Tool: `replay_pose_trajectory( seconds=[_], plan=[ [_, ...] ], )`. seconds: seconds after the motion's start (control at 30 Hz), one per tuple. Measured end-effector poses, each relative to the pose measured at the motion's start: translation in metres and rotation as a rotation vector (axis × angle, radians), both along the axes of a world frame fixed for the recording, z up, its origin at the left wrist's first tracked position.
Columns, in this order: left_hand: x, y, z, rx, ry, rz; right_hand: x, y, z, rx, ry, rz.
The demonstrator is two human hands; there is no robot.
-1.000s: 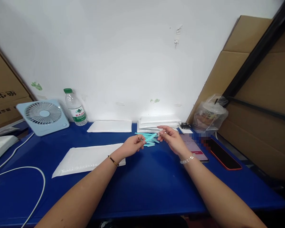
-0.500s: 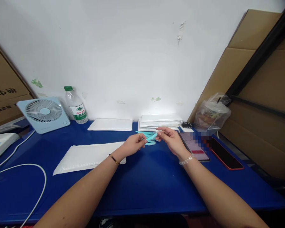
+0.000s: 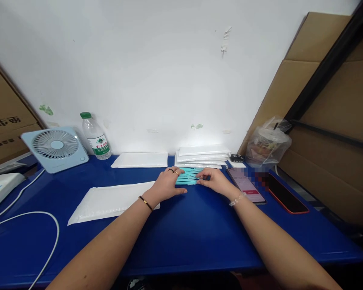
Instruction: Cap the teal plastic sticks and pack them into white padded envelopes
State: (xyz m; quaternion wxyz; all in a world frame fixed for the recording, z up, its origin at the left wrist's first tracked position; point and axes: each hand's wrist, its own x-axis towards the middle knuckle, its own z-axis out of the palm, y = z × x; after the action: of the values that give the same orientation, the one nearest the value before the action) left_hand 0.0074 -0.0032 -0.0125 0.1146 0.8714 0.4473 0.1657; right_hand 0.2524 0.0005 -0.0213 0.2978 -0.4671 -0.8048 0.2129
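Observation:
Several thin teal strips (image 3: 186,176) lie in a loose bunch on the blue table (image 3: 181,237), between my hands. My left hand (image 3: 168,184) is at their left end, its fingers spread and its thumb stretched out apart from them. At the right end, the thumb and index finger of my right hand (image 3: 213,180) are pinched together on a teal strip. Just left of my left hand, partly under that forearm, is a white padded mailer (image 3: 109,201). Behind the strips sits a stack of white padded mailers (image 3: 201,155).
Another white mailer (image 3: 140,160) lies against the wall. At the left are a blue fan (image 3: 59,147), a water bottle (image 3: 96,139) and a white cable (image 3: 57,229). Two phones, one lit (image 3: 249,189) and one orange-edged (image 3: 287,195), lie right, near a bagged cup (image 3: 268,145).
Both hands were holding one teal strip above the bunch. That strip is now down among the others; my left hand has let go and spread, and my right hand has lowered to the bunch.

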Motion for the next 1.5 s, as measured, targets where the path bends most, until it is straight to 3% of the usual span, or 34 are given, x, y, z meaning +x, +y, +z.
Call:
replay_pose_trajectory(
  seconds=[0.17, 0.33, 0.63, 0.8, 0.93, 1.17, 1.5],
  plan=[
    [0.009, 0.022, 0.0, 0.086, 0.186, -0.036, 0.008, 0.009, -0.011, 0.106, -0.136, -0.12],
    [0.017, 0.035, -0.007, 0.162, 0.247, -0.069, 0.005, 0.012, -0.016, 0.067, -0.161, -0.062],
    [0.031, 0.018, -0.003, 0.181, 0.309, -0.118, -0.004, 0.001, -0.001, 0.046, -0.191, 0.097],
    [0.038, 0.012, -0.006, 0.187, 0.336, -0.137, -0.021, -0.011, 0.005, 0.042, -0.35, 0.021],
    [0.036, 0.008, -0.01, 0.283, 0.315, -0.129, -0.035, -0.013, 0.006, 0.017, -0.476, -0.081],
    [0.028, 0.012, -0.008, 0.209, 0.271, -0.116, -0.033, -0.013, 0.007, -0.001, -0.48, -0.083],
    [0.04, 0.015, -0.012, 0.348, 0.416, -0.154, -0.03, -0.015, 0.005, 0.034, -0.493, -0.114]
  ],
)
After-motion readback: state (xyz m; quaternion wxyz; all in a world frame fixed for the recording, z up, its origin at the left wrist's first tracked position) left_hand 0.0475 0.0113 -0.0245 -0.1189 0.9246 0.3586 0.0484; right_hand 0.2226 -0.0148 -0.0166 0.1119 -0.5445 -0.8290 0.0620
